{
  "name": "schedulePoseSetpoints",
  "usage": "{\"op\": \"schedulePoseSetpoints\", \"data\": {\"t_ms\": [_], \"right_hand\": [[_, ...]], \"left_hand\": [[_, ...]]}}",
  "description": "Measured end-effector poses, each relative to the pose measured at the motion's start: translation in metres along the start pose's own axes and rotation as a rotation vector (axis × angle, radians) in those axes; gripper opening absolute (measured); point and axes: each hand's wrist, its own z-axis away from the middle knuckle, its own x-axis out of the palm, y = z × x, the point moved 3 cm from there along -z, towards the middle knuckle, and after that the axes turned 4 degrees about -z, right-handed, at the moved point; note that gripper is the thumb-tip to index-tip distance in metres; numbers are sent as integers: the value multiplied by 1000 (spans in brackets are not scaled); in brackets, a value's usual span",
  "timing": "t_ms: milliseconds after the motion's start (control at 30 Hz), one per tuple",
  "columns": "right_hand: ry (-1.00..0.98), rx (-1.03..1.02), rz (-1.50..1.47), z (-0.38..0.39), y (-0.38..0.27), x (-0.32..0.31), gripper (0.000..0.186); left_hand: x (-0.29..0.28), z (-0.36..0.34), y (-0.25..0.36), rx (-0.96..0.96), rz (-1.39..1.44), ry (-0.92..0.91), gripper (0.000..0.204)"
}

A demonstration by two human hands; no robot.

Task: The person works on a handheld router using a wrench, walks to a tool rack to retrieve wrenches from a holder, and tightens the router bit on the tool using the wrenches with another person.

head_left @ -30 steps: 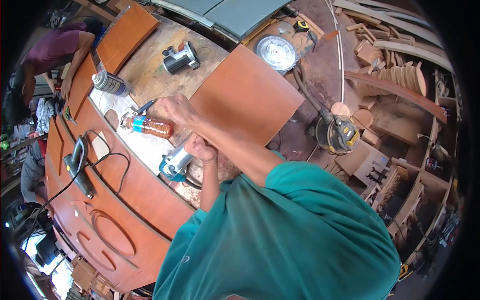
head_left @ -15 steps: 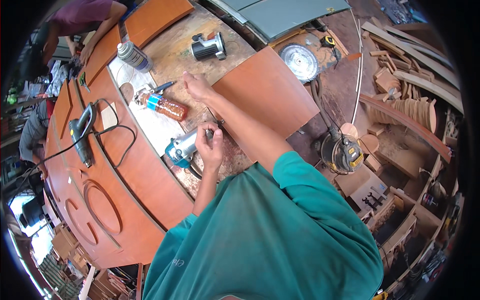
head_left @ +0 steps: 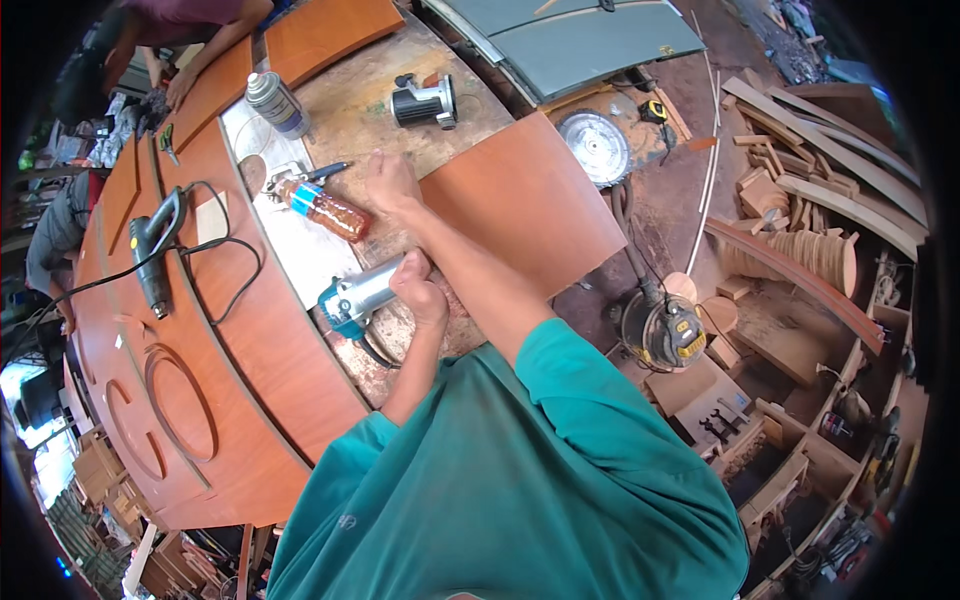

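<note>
A teal-and-silver trim router (head_left: 365,296) lies on its side on the worn tabletop. My left hand (head_left: 420,292) is closed at the end of its silver barrel, and its fingertips are partly hidden. Farther away, my right hand (head_left: 392,182) is raised with its fingers curled. Anything inside that hand is hidden, and my right forearm crosses in front of my left hand. A bottle with a blue label and reddish contents (head_left: 328,210) lies left of my right hand, by a dark pen (head_left: 328,171). Under my right forearm is the edge of an orange-brown panel (head_left: 530,200).
A spray can (head_left: 277,104) and a black-and-silver router base (head_left: 424,101) stand farther back. A heat gun (head_left: 152,260) with its cord rests on brown panels at left. A circular saw blade (head_left: 594,146) and vacuum (head_left: 662,328) are at right. Another person's arm (head_left: 210,55) reaches in at upper left.
My right hand has shifted slightly and turned, its fingers now less distinct. My left hand has turned at the router's end. The whole view has shifted a little.
</note>
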Motion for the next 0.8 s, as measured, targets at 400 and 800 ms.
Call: {"op": "schedulePoseSetpoints", "data": {"t_ms": [400,800], "right_hand": [[24,-15,61,-25,21,9,53],[-386,141,-268,-26,49,30,48]], "left_hand": [[-2,-14,-25,-98,247,-60,39],[-25,-30,15,129,-68,-391,32]]}}
